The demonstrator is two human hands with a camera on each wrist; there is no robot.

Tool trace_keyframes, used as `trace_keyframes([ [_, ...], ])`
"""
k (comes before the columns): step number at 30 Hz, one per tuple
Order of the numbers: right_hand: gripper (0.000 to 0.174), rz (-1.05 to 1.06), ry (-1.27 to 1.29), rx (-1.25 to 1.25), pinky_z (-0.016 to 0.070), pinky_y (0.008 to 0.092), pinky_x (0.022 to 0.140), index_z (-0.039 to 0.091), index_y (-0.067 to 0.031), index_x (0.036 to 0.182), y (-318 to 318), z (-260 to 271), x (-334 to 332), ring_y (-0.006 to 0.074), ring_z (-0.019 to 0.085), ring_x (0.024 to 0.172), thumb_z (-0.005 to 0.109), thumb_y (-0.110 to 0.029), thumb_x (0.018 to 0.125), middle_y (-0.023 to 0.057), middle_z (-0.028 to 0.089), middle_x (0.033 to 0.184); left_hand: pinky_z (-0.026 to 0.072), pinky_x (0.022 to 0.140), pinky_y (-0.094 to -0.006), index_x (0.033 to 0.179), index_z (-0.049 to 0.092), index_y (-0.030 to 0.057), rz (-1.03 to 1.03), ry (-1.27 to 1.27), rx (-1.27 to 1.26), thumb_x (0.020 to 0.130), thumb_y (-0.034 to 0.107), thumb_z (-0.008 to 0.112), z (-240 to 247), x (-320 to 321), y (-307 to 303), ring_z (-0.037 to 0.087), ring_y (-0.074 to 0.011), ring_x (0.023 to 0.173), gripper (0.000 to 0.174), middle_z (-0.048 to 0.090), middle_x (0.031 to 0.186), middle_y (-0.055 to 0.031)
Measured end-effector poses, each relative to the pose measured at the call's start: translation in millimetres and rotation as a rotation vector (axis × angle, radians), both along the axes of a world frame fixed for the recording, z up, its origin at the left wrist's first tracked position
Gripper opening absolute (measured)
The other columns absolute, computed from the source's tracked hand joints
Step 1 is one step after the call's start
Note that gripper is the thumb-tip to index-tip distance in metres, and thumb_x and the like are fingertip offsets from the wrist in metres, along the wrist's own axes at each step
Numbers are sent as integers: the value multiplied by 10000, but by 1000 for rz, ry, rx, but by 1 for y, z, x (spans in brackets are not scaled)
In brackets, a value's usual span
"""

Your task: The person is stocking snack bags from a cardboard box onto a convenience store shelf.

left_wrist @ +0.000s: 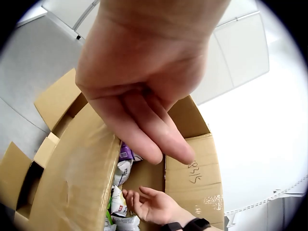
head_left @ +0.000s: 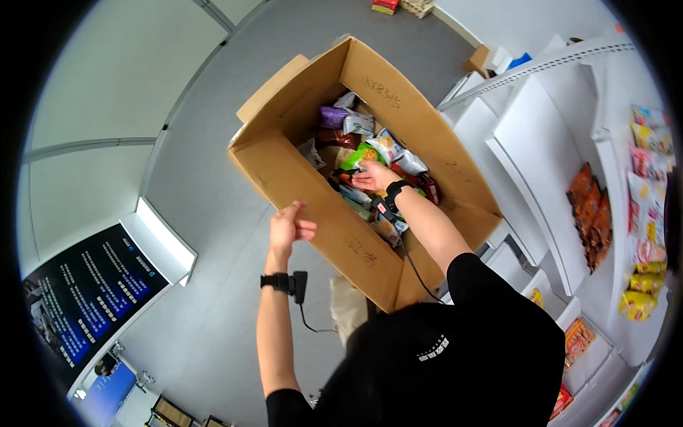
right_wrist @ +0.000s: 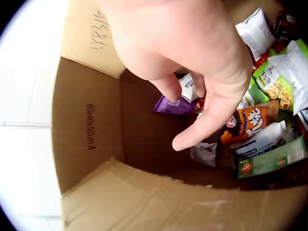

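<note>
A large open cardboard box (head_left: 313, 192) holds a heap of bagged snacks. My right hand (head_left: 376, 176) reaches down into it, over a green snack bag (head_left: 361, 156). In the right wrist view the fingers of this hand (right_wrist: 192, 72) spread loosely with nothing between them. Around it lie a purple bag (right_wrist: 175, 106), an orange-brown bag (right_wrist: 250, 122) and a green box (right_wrist: 272, 159). Just outside the box's left wall, my left hand (head_left: 286, 226) hovers with loosely bent fingers and holds nothing. The left wrist view shows this hand (left_wrist: 144, 91) above the box's rim.
White shelves (head_left: 533, 178) stand close along the right, with brown-orange bags (head_left: 589, 213) on one and several hanging snack bags (head_left: 646, 206) farther right. A dark sign board (head_left: 92, 292) stands at the left. Grey floor (head_left: 206, 178) surrounds the box. Cables run from both wrist cameras.
</note>
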State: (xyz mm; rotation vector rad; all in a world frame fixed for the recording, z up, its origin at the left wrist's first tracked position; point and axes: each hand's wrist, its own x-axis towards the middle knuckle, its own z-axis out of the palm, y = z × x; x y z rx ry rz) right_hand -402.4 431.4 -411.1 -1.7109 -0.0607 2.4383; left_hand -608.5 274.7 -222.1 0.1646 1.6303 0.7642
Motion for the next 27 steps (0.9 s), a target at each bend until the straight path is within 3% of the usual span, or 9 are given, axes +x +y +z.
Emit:
trace_keyframes([
  [3, 452, 43, 65, -23, 531, 442, 808, 334, -61, 1258, 4, -106, -2, 356, 561, 958, 506, -250, 886, 226, 484, 1117, 471, 407, -249, 1108, 575, -2, 21, 62, -28, 920, 325, 424, 0, 1, 8, 562, -169, 401, 407, 610, 567, -133],
  [8, 288, 140, -77, 70, 524, 333, 731, 505, -63, 1106, -10, -87, -1, 251, 591, 894, 536, -234, 876, 118, 551, 1120, 472, 404, -253, 1062, 594, -20, -6, 75, -38, 920, 306, 425, 2, 0, 11, 560, -176, 395, 394, 599, 546, -137],
  [9, 369, 173, -15, 45, 523, 348, 766, 450, -101, 1203, -11, -84, 1, 273, 586, 936, 537, -249, 876, 123, 479, 1244, 474, 405, -254, 1061, 593, -21, 5, 64, -40, 920, 305, 425, 2, 1, 10, 562, -177, 397, 393, 598, 545, -138],
  [12, 501, 81, 15, 132, 532, 360, 683, 382, -127, 1259, -14, -89, -5, 250, 609, 781, 593, -118, 805, 106, 573, 909, 486, 408, -260, 1060, 589, -26, 25, 50, -21, 918, 297, 430, -2, 7, 1, 573, -185, 407, 387, 593, 544, -145],
  [13, 676, 103, -3, 194, 527, 353, 665, 274, -131, 1358, -12, -92, -12, 226, 614, 710, 610, -64, 775, 83, 574, 763, 486, 407, -261, 1060, 589, -29, 26, 52, -7, 919, 297, 434, -1, 8, -1, 574, -185, 409, 387, 594, 546, -145],
  [17, 546, 842, -604, 1207, 496, 424, 736, 523, -33, 1188, -10, -126, -38, 340, 629, 840, 652, -272, 715, 184, 637, 990, 461, 386, -248, 1033, 602, -26, -3, 68, 12, 915, 303, 435, -1, 5, 3, 545, -168, 376, 387, 576, 496, -109],
  [19, 420, 1174, -624, 1211, 492, 452, 744, 585, -51, 1099, -1, -162, -51, 351, 622, 868, 609, -263, 737, 191, 635, 989, 458, 383, -245, 1023, 601, -37, 1, 68, 39, 917, 295, 433, -1, 7, 5, 543, -168, 374, 387, 572, 489, -107],
  [21, 340, 1159, -667, 1011, 481, 447, 753, 639, -63, 988, 2, -142, -59, 369, 604, 883, 601, -305, 752, 191, 634, 941, 496, 408, -264, 1030, 597, -48, -6, 21, 56, 921, 282, 445, -10, 2, -5, 579, -198, 415, 379, 595, 543, -132],
  [27, 336, 950, -644, 1038, 476, 410, 769, 656, -49, 950, 2, -81, -31, 346, 599, 925, 637, -321, 754, 181, 638, 934, 498, 422, -266, 1038, 601, -23, -13, -7, 72, 916, 298, 441, -2, 0, -2, 588, -196, 427, 380, 603, 551, -141],
])
